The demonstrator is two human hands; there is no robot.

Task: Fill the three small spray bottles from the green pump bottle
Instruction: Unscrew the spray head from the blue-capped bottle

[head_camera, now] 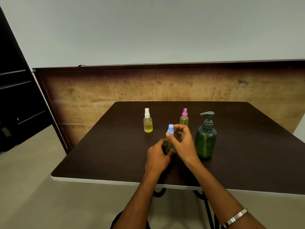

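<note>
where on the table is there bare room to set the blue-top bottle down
Bare patches: the table's left side, left of the white-top bottle; the right side beyond the pump bottle; the front strip on either side of the forearms. Crowded: the middle, where both hands hold the blue-top bottle near the pink-top bottle.

Glossy translucent plastic green pump bottle (205, 142) on a matt dark table (102, 146); worn wooden board (115, 86) behind.
</note>
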